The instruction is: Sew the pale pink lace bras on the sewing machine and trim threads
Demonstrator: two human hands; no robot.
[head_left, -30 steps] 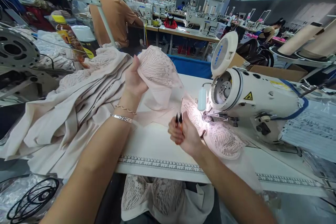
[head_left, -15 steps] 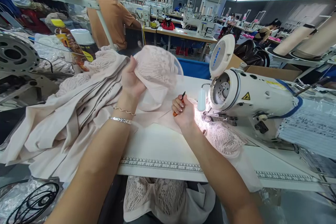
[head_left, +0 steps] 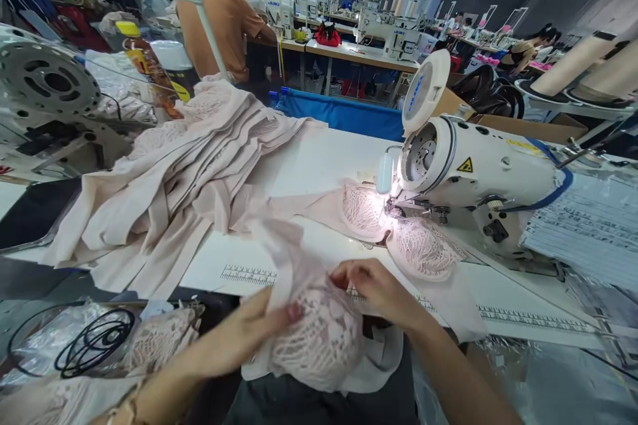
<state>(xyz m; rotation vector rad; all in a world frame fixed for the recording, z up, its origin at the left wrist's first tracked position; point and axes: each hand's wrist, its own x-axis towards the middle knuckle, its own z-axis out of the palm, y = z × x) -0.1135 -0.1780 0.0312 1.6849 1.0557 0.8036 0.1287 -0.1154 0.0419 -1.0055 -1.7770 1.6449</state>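
Over my lap, a pale pink lace bra hangs between my hands at the table's front edge. My left hand grips its left side, thumb on top of the fabric. At its upper right edge, the curled fingers of my right hand pinch the cloth; whether anything else is in the palm is hidden. Another lace bra lies under the needle of the white sewing machine, lit by the lamp. A heap of similar bras covers the table's left side, their bands trailing.
A printed ruler runs along the table's front edge. Behind the heap stand a yellow-capped bottle and a dark jar. Papers hang on the machine's right. A coiled black cord lies lower left. A co-worker sits ahead.
My left hand has brought a bra from above the heap down to my lap. My right hand has left the needle area and joined it. The orange-handled snips no longer show.
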